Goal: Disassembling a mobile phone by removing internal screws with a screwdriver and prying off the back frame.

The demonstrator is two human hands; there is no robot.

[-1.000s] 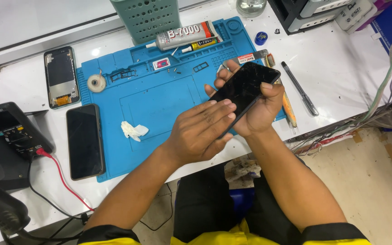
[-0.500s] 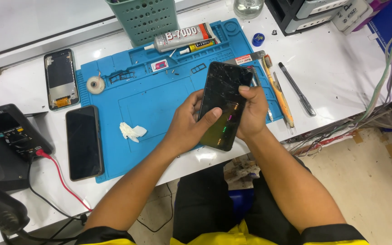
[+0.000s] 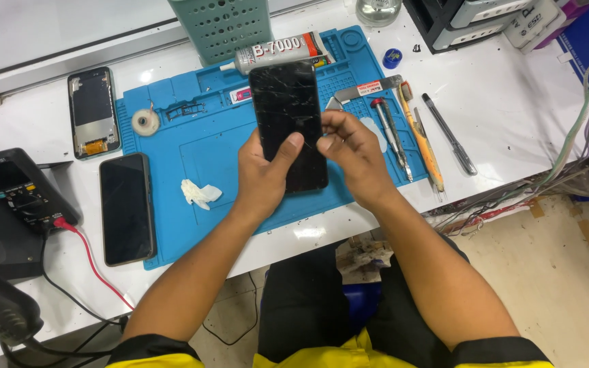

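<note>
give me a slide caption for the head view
Left hand and right hand hold a cracked black phone screen above a blue repair mat.

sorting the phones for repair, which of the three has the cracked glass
The phone held in both hands over the blue mat: cracks spread across its dark glass. The dark phone at the mat's left edge looks smooth; the opened phone shows its insides.

Bright, even overhead light. Glare spots on white worktop [image 3: 512, 88] and near front edge. Soft shadows under arms. Sharp overall, no motion blur. Slight wide-angle bend at edges. Cracked screen [image 3: 288, 123] reflects faintly.
</note>
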